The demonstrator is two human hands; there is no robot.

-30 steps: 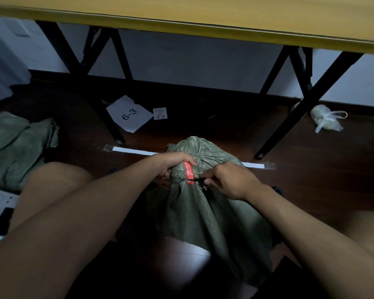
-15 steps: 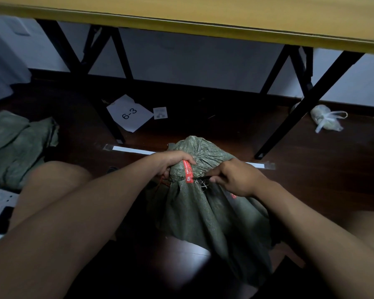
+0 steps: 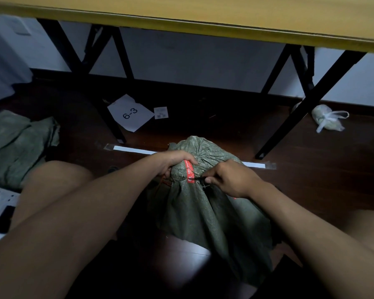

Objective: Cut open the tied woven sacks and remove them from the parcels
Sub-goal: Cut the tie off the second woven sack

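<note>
A green woven sack [image 3: 205,210] stands on the dark floor between my knees, its neck bunched and tied. A red tag strip [image 3: 190,172] runs down the neck. My left hand [image 3: 173,162] grips the neck from the left, fingers over the top of the red tag. My right hand [image 3: 229,180] sits just right of the neck and pinches a small dark cutting tool [image 3: 200,179] whose tip touches the lower end of the red tag. The parcel inside the sack is hidden.
A second green sack [image 3: 15,145] lies crumpled at the left. A white sheet marked "6-3" [image 3: 130,113] and a small label lie under the yellow table [image 3: 203,20] with black legs. A tied plastic bag [image 3: 326,120] sits far right. White tape [image 3: 134,150] crosses the floor.
My right hand has shifted slightly back toward the neck, bringing the dark tool's tip onto the red tag. My left hand keeps its grip; the sack has barely moved.
</note>
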